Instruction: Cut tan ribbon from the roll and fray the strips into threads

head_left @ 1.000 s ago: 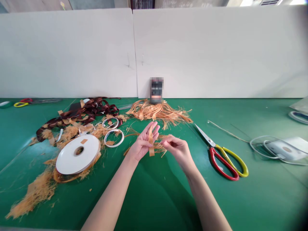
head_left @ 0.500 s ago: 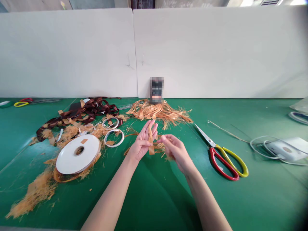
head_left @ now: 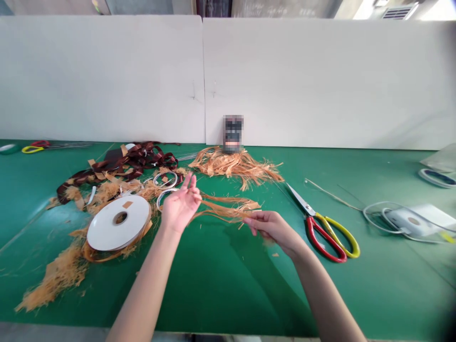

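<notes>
Stretched between my hands is a tan ribbon strip. Its left end runs into the bent fingers of my left hand, which is turned palm up; the exact hold is partly hidden. My right hand pinches the other end between thumb and fingers. More frayed tan strips lie on the green table just behind the stretched one. A pile of fringed tan strips sits farther back. To the left of my left hand lies a white ribbon spool with tan ribbon around it.
Large scissors with red and yellow handles lie at the right. A white device with a cable is beyond them. Brown ribbon and frayed scraps cover the left side. A white panel closes off the back.
My left hand has moved left and my right hand slightly right, drawing apart. The short strip that stood across my left palm now extends sideways between both hands.
</notes>
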Demonstrator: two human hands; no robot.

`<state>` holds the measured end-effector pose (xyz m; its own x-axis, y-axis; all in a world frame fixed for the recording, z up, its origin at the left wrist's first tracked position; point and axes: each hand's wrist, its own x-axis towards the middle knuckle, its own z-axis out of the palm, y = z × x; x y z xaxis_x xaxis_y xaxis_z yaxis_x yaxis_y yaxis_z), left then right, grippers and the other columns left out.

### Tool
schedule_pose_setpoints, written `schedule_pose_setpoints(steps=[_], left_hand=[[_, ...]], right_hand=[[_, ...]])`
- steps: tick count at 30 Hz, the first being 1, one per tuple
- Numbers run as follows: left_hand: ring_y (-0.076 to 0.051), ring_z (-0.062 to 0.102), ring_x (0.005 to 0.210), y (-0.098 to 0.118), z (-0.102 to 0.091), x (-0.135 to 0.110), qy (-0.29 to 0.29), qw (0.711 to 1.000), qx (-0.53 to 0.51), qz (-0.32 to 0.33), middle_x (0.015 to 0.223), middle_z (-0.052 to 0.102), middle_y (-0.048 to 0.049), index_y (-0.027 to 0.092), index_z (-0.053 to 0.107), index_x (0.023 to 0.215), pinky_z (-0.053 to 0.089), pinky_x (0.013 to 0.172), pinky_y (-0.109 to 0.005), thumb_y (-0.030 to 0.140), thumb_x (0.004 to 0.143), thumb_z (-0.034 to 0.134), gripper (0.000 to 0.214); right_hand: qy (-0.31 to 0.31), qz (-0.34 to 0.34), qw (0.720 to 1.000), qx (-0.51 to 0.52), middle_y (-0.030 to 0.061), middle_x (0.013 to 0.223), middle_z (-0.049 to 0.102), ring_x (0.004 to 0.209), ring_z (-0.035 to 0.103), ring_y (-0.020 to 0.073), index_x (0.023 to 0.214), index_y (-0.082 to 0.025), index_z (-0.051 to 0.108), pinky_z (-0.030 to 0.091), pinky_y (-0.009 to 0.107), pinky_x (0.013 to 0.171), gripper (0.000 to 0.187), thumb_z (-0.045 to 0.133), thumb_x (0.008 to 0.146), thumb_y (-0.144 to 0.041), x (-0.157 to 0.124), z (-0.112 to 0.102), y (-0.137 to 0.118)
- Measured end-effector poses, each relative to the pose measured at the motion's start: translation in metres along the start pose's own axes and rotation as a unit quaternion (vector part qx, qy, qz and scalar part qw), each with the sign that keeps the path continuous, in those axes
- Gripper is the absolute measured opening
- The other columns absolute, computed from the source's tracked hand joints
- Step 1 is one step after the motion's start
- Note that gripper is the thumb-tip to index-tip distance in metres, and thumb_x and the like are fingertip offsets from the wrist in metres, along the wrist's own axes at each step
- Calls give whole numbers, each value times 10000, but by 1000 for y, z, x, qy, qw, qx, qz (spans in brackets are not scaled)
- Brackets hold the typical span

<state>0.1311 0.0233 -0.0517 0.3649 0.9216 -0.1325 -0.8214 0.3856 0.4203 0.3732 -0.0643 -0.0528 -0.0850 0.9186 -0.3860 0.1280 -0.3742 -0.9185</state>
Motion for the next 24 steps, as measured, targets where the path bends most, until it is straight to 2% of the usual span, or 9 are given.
schedule_pose_setpoints(steps=[3, 5, 7, 9, 12, 14, 16, 19, 24], left_hand=[[-66, 553, 681, 32, -8, -16, 36, 991, 131, 22, 1035, 667, -47, 165, 667, 1060, 465, 580, -156, 23, 717, 529, 396], [-80, 564, 719, 51, -13, -27, 88, 954, 277, 72, 1083, 657, -47, 169, 682, 1032, 451, 571, -157, 35, 672, 587, 396], [-113, 587, 802, 60, -14, -37, 138, 881, 431, 137, 1099, 659, -37, 187, 690, 1008, 458, 616, -174, 76, 669, 615, 364], [-157, 599, 893, 56, -12, -48, 156, 774, 582, 195, 1114, 658, -30, 208, 683, 1017, 484, 724, -234, 142, 726, 591, 312], [-228, 590, 1043, 19, -9, -67, 59, 604, 761, 229, 1170, 649, -48, 235, 653, 1098, 463, 921, -400, 226, 863, 466, 301], [-239, 544, 1172, -15, -13, -77, -80, 518, 827, 201, 1243, 635, -48, 265, 612, 1195, 408, 1017, -444, 265, 919, 415, 339], [-234, 448, 1300, -42, -22, -84, -188, 447, 861, 156, 1425, 485, -40, 273, 468, 1358, 368, 1071, -443, 325, 946, 396, 421], [-244, 328, 1381, -52, -42, -85, -227, 372, 889, 142, 1507, 349, -47, 251, 301, 1454, 292, 1123, -472, 416, 946, 385, 541], [-253, 299, 1393, -18, -58, -80, -227, 295, 917, 144, 1522, 314, -58, 242, 258, 1470, 270, 1133, -475, 472, 929, 397, 604]], right_hand=[[17, 43, 997, -54, -7, 496, 604, 374, 292, 32, 702, -147, 595, 146, 215, 402, 411, 749, 608, -517, -4, -19, 8], [28, 57, 994, -87, 6, 502, 623, 378, 304, 39, 712, -144, 602, 162, 214, 405, 426, 745, 600, -529, -5, -30, 13], [41, 52, 991, -119, 17, 509, 635, 390, 319, 47, 714, -136, 624, 180, 215, 414, 434, 735, 605, -541, -4, -37, 18], [53, 38, 988, -143, 25, 514, 644, 396, 325, 54, 710, -135, 642, 187, 219, 420, 441, 722, 613, -557, -4, -39, 19], [67, 23, 985, -154, 22, 513, 643, 392, 336, 59, 691, -143, 653, 194, 222, 418, 442, 699, 629, -578, -5, -36, 19], [65, 14, 985, -157, 14, 495, 629, 393, 366, 66, 673, -146, 654, 219, 220, 417, 435, 689, 639, -579, -6, -34, 18], [63, 5, 984, -167, 4, 476, 615, 410, 417, 80, 671, -150, 661, 268, 218, 426, 410, 697, 645, -557, -7, -35, 18], [62, -1, 978, -201, -4, 469, 606, 441, 490, 110, 692, -161, 681, 349, 230, 446, 346, 727, 636, -498, -9, -42, 21], [77, -9, 966, -245, -10, 468, 581, 444, 489, 116, 655, -167, 662, 364, 239, 452, 314, 695, 669, -480, -7, -59, 32]])
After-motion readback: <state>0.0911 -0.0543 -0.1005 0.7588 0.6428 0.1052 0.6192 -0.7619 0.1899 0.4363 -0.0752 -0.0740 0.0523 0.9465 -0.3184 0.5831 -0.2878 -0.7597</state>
